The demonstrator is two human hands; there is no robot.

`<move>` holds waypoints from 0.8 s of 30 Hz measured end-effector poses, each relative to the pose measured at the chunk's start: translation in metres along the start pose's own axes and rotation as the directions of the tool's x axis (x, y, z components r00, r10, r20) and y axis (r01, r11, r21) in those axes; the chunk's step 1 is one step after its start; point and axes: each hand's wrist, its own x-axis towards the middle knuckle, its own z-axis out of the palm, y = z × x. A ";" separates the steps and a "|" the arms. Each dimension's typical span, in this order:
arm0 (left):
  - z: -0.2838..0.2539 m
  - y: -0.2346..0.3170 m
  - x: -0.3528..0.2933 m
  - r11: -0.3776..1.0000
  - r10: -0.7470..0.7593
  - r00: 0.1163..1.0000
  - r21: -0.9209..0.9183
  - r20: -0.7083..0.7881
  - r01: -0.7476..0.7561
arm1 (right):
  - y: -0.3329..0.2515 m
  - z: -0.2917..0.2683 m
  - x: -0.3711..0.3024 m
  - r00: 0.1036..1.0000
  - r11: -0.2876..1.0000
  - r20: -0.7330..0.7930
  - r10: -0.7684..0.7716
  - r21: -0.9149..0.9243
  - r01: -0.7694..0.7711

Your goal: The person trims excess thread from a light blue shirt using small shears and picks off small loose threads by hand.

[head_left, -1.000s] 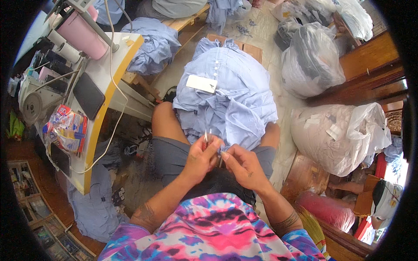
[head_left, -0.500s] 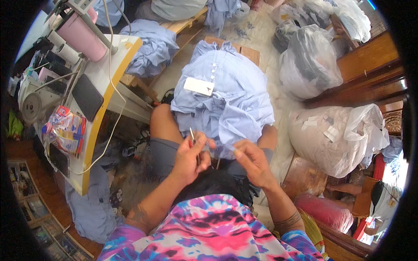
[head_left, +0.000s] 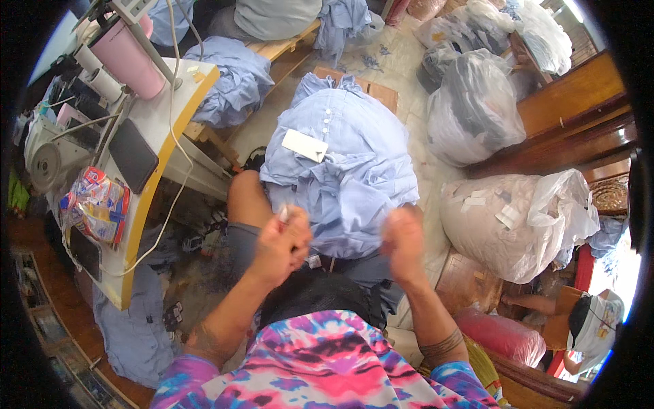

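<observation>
On my lap lies a bunched light blue shirt (head_left: 368,146) with a row of white buttons and a blank-looking white tag (head_left: 305,145) on it. At the shirt's near left edge, my left hand (head_left: 279,244) is closed around a slim tool (head_left: 283,215); a bit of metal and red shows above the fist, and its exact kind is unclear. My right hand (head_left: 403,242) hovers over the near right edge of the shirt, smeared by motion. Whether its fingers hold anything does not show.
A white table (head_left: 153,170) with a yellow edge stands at left, bearing a phone (head_left: 133,155), a pink tumbler (head_left: 129,58) and a trailing cable. Stuffed plastic bags (head_left: 518,218) line the right. More blue cloth (head_left: 228,78) lies on a wooden bench. Another person's limb shows at far right.
My hands have moved apart: the right went outward from the shirt's near edge, the left slightly left with the tool. The whole view has shifted a little.
</observation>
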 end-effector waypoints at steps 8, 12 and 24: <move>-0.016 0.038 -0.023 1.000 -0.011 0.999 0.015 0.040 0.011 | -0.047 -0.019 0.007 0.997 0.993 -0.069 -0.041 -0.117 0.033; -0.063 0.047 -0.019 0.979 0.196 0.970 -0.036 -0.142 -0.203 | -0.071 -0.073 0.032 0.907 0.961 -0.350 -0.236 0.056 0.272; -0.127 0.054 -0.049 0.951 0.310 0.881 0.133 -0.359 -0.280 | -0.089 -0.161 0.073 0.773 0.956 -0.615 -0.154 0.104 0.273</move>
